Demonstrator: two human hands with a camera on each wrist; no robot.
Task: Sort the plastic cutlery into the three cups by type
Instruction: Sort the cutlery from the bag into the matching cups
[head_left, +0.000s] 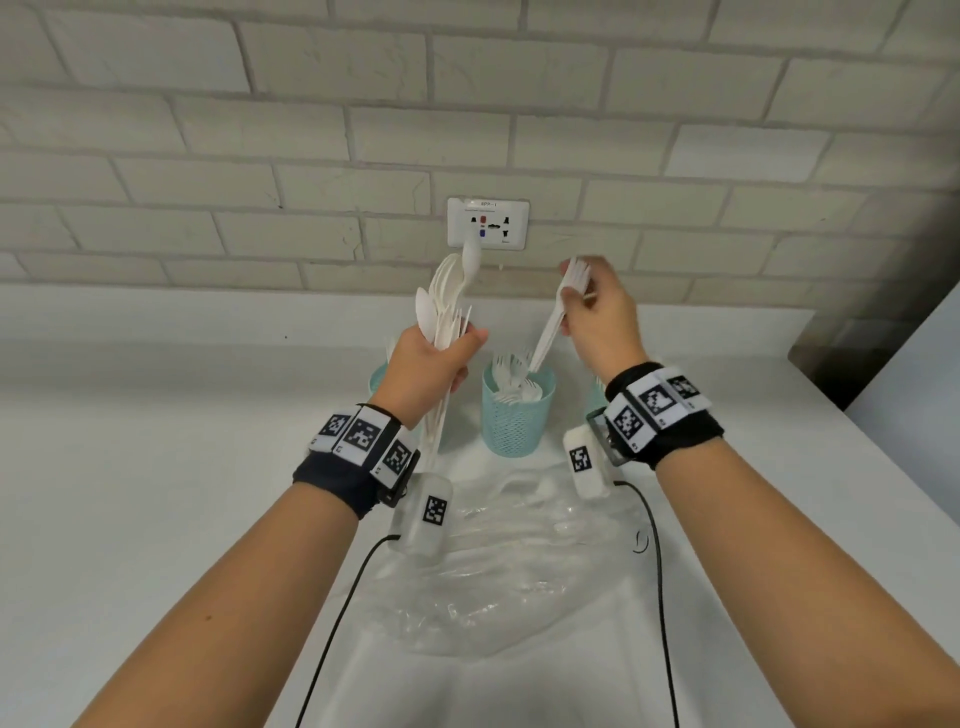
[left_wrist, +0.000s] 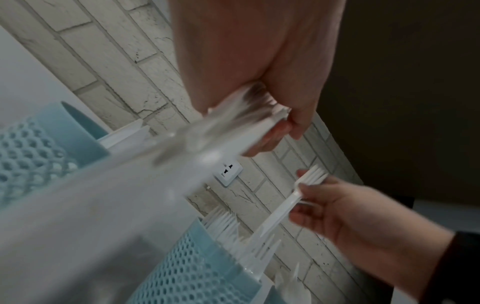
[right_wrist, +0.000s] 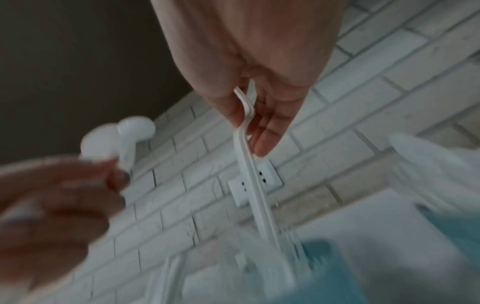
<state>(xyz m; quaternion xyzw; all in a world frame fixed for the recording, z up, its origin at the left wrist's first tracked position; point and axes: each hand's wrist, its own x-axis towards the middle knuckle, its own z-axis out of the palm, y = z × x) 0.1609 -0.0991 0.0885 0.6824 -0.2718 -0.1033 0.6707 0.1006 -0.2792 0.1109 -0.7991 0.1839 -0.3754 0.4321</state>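
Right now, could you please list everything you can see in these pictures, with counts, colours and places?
Mesh cups: three, light blue, in a row on the counter; middle one holds forks.
Cutlery bundle: many, white, in the left hand.
Forks: a few, white, handles down over the middle cup.
Plastic bag: one, clear, near the counter's front.
Wall socket: one, white, brick wall.
Counter: white.
Left hand: grips the bundle.
Right hand: pinches the forks.

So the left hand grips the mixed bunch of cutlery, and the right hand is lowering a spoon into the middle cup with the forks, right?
Not a spoon. The right hand pinches a fork: the left wrist view shows its tines above the fingers, handle pointing down into the middle cup. The rest holds: the left hand grips the mixed bunch, and that cup holds forks.
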